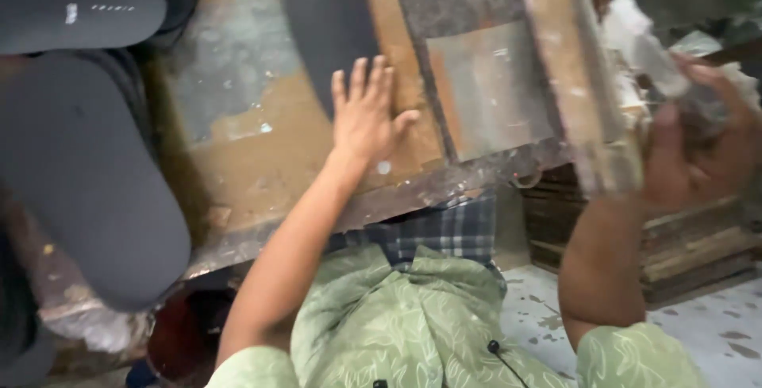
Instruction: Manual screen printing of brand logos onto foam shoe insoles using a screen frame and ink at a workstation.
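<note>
We are leaning over the worn wooden tabletop (262, 158); big dark foam sheets (87, 189) are lying left. Our left hand (367, 114), fingers spread, is pressing the dark sole piece (329, 27) flat. Our right hand (698, 150) is gripping a blurred whitish tool (651, 50). We are keeping steady pressure.

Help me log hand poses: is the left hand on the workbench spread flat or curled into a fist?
Spread flat: the left hand lies palm-down on the worn wooden workbench, fingers extended onto a dark sole-shaped sheet.
</note>
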